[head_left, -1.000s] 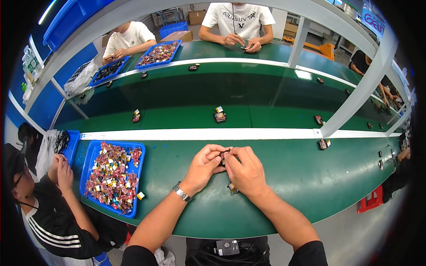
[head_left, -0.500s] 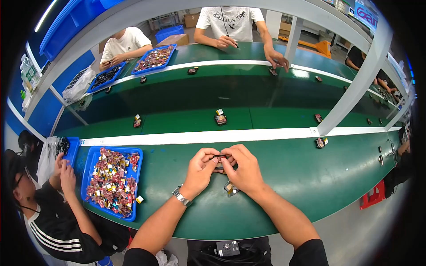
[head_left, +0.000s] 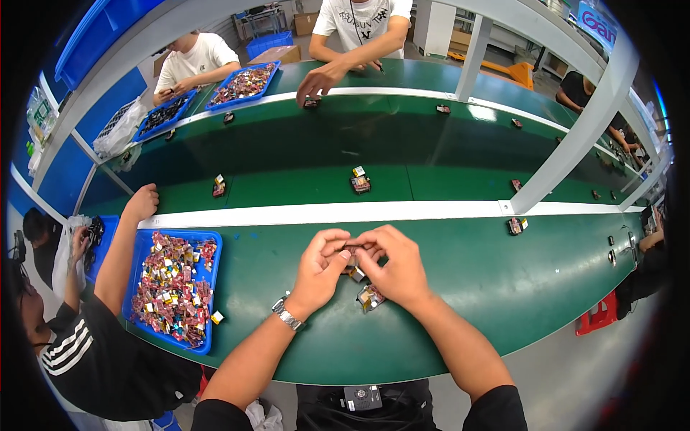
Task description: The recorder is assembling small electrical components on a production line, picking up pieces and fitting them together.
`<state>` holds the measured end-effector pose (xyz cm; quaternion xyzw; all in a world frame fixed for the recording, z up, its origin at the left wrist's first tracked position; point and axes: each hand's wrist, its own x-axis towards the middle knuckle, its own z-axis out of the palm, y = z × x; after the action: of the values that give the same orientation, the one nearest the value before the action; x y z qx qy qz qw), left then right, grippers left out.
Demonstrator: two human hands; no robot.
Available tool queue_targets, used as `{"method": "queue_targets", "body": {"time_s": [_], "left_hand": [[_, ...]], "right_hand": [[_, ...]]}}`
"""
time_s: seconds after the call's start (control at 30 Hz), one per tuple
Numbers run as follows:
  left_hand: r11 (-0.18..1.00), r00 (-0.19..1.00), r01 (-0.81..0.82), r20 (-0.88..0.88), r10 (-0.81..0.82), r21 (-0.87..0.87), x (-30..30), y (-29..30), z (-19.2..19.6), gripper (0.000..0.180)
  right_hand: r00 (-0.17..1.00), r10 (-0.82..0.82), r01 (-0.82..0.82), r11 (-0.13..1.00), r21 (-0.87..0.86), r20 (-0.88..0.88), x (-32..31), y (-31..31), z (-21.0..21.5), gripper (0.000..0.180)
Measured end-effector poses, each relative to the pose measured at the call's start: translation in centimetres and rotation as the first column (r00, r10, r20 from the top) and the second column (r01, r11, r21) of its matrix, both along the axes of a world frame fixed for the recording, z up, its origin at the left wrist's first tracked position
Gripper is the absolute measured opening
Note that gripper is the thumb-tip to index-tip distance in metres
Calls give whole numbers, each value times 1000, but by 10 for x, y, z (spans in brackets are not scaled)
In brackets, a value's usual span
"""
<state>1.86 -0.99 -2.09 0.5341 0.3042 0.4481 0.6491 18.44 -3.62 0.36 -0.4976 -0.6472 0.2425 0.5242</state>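
Between the fingertips of my left hand (head_left: 320,271) and my right hand (head_left: 395,267) is a small dark-framed circuit board assembly (head_left: 351,251), held just above the green table. My fingers cover most of it, and both hands are pinched closed on it. A pale, square-ended part (head_left: 356,274) shows just below my fingers; I cannot tell whether it belongs to the held piece. Under my right wrist, a second circuit board assembly (head_left: 371,297) with a dark casing and a yellowish part lies on the table.
A blue tray (head_left: 215,251) heaped with red circuit boards stands to my left, beside a co-worker's outstretched arm (head_left: 117,258). Beyond a white rail (head_left: 323,212), assemblies (head_left: 361,184) sit on the green belt. A white post (head_left: 575,136) rises at right. Another co-worker's hand (head_left: 321,82) reaches in across the table.
My hands have turned the held piece slightly and stay together. The co-worker at left has stretched an arm toward the belt. The person opposite has swung an arm leftward to another assembly.
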Motion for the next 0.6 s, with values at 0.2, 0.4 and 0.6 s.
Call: {"method": "queue_targets", "body": {"time_s": [0.2, 0.4, 0.6], "left_hand": [[997, 996, -69, 56, 71, -29, -3, 9, 7, 35], [1000, 1000, -5, -20, 5, 28, -4, 7, -1, 28], [999, 999, 8, -36, -7, 49, -6, 8, -1, 23]], "right_hand": [[881, -460, 442, 884, -151, -109, 88, 58, -21, 15], [808, -589, 561, 774, -293, -9, 113, 107, -26, 21], [740, -619, 597, 784, 168, 263, 91, 113, -24, 29]]}}
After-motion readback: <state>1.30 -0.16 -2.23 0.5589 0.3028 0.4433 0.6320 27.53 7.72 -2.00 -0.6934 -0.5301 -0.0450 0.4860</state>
